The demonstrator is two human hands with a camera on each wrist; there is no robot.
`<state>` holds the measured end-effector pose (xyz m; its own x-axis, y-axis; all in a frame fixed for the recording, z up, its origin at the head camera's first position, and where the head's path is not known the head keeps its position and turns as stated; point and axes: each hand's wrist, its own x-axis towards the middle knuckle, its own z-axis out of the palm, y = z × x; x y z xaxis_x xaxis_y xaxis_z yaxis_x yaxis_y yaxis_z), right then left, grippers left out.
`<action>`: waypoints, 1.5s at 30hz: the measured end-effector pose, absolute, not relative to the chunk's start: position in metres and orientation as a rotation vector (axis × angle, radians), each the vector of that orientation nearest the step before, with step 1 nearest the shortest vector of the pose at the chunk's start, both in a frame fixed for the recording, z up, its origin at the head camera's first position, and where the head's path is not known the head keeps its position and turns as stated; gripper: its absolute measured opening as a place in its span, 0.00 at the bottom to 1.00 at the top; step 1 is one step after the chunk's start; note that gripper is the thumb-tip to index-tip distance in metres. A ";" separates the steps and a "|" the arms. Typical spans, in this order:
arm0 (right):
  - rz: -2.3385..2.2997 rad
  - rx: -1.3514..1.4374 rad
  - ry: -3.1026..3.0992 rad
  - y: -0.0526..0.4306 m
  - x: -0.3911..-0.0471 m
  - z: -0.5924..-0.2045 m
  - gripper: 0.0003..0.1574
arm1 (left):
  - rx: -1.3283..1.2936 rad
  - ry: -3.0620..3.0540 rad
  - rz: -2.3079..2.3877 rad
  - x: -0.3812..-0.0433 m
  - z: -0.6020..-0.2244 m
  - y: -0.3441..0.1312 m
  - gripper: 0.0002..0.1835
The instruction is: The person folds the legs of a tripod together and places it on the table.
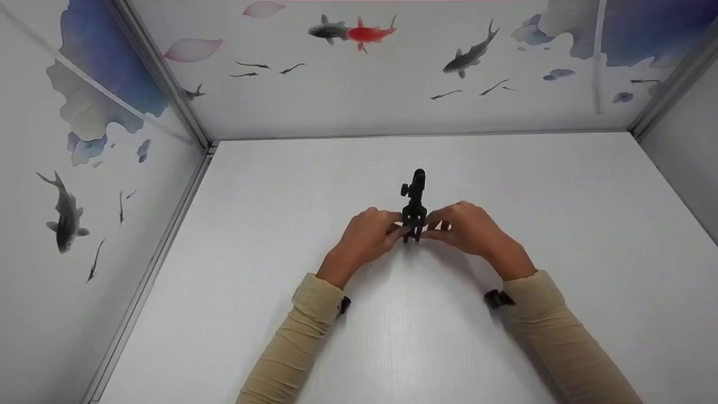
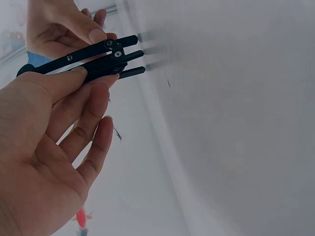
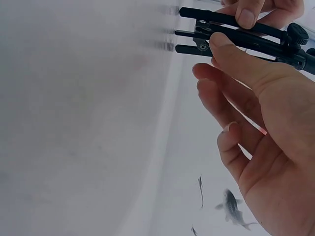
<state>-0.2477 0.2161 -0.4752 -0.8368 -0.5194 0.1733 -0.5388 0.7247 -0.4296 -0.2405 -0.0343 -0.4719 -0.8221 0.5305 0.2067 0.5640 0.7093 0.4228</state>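
A small black tripod (image 1: 415, 193) stands upright over the white table, its legs close together and pointing down. A round knob (image 3: 297, 33) sticks out from its upper part. My left hand (image 1: 364, 234) pinches the tripod low down from the left, thumb pressed on a leg. From the other side my right hand (image 1: 468, 229) pinches it at about the same height. In the left wrist view, the leg tips (image 2: 135, 72) end close to the tabletop, near small screwed hinges (image 2: 117, 54). The other fingers of both hands curve loosely beneath their thumbs.
The white tabletop (image 1: 269, 185) reaches to a back wall (image 1: 381, 106) printed with fish and petals. A left wall (image 1: 33, 146) with a similar print and a plain right wall (image 1: 687, 123) enclose it. Dark wrist cameras (image 1: 498, 299) sit at both sleeve cuffs.
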 end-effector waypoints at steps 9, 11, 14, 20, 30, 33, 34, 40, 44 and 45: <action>0.881 1.045 -2.859 0.214 -0.246 -0.472 0.08 | -0.883 -2.841 -0.735 -0.241 -0.473 -0.034 0.13; 0.897 1.062 -2.860 0.213 -0.245 -0.472 0.08 | -0.866 -2.836 -0.702 -0.241 -0.473 -0.034 0.12; 0.911 1.084 -2.865 0.211 -0.245 -0.471 0.08 | -0.835 -2.818 -0.663 -0.241 -0.473 -0.034 0.11; 0.932 1.134 -2.856 0.207 -0.244 -0.472 0.06 | -0.800 -2.786 -0.638 -0.241 -0.474 -0.033 0.10; 0.817 1.064 -2.890 0.214 -0.243 -0.468 0.07 | -0.782 -2.832 -0.709 -0.241 -0.473 -0.033 0.13; 0.763 0.967 -2.906 0.216 -0.243 -0.465 0.04 | -0.794 -2.872 -0.735 -0.241 -0.473 -0.033 0.16; 0.755 0.929 -2.911 0.217 -0.243 -0.464 0.04 | -0.796 -2.889 -0.742 -0.241 -0.473 -0.033 0.17; 0.710 0.744 -2.934 0.217 -0.242 -0.462 0.11 | -0.771 -2.953 -0.759 -0.240 -0.474 -0.032 0.25; 0.741 0.750 -2.929 0.215 -0.242 -0.463 0.13 | -0.754 -2.931 -0.778 -0.239 -0.475 -0.031 0.27; 0.758 0.761 -2.923 0.215 -0.242 -0.463 0.13 | -0.755 -2.923 -0.783 -0.239 -0.475 -0.030 0.26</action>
